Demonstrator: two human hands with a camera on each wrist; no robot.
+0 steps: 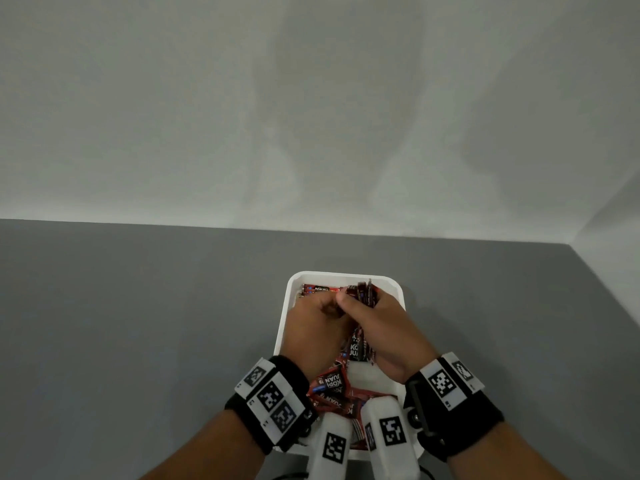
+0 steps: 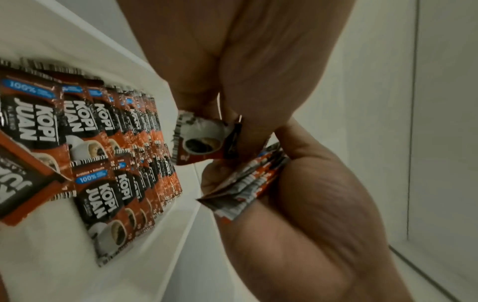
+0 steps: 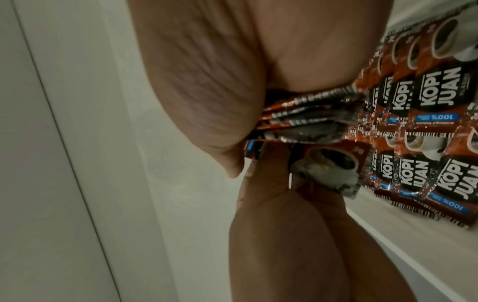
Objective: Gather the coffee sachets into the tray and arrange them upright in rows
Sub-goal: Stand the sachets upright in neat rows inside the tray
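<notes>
In the head view both hands meet over the far half of the white tray [image 1: 394, 289]. My right hand [image 1: 362, 303] grips a small stack of red-and-black coffee sachets [image 1: 365, 292], held on edge. My left hand [image 1: 330, 308] pinches a single sachet [image 2: 204, 143] right beside that stack [image 2: 248, 183]. Rows of sachets [image 2: 124, 143] stand packed along the tray's far-left part, also seen as rows [image 3: 426, 122] in the right wrist view. Several loose sachets [image 1: 332, 386] lie flat in the near part of the tray.
The tray sits on a grey table [image 1: 138, 323] that meets a white wall [image 1: 311, 116] at the back and right. White wrist camera housings [image 1: 334, 445] cover the tray's near end. The tray's right side wall [image 3: 64, 163] runs close to my right hand.
</notes>
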